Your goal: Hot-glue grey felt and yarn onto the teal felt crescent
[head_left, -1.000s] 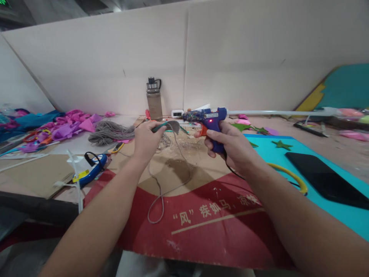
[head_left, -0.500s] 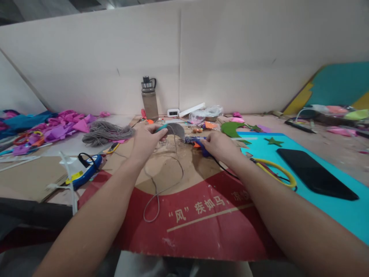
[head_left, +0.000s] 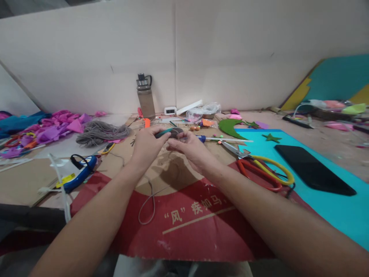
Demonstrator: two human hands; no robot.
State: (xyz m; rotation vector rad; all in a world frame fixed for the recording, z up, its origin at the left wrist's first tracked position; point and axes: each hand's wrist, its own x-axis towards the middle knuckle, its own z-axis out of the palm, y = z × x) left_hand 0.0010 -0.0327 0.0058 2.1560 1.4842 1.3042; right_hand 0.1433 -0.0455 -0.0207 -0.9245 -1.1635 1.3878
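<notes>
My left hand [head_left: 149, 145] and my right hand [head_left: 190, 148] meet above the cardboard sheet [head_left: 184, 215], both pinched on a small grey and teal felt piece [head_left: 170, 133]. A grey string [head_left: 147, 200] trails from under the hands down onto the cardboard. The blue glue gun [head_left: 202, 138] lies on the table just right of my right hand, mostly hidden behind it, with its white glue stick [head_left: 230, 140] pointing right.
Scissors with red and yellow handles [head_left: 261, 169] and a black phone [head_left: 311, 168] lie on a teal mat [head_left: 331, 207] at right. A water bottle [head_left: 144, 96], a grey yarn bundle [head_left: 100, 132], pink felt scraps [head_left: 57, 129] and a second blue glue gun [head_left: 76, 175] sit left.
My right hand laid the glue gun down on the table and came left to the felt piece. The left hand kept hold of the felt. The view has drifted right.
</notes>
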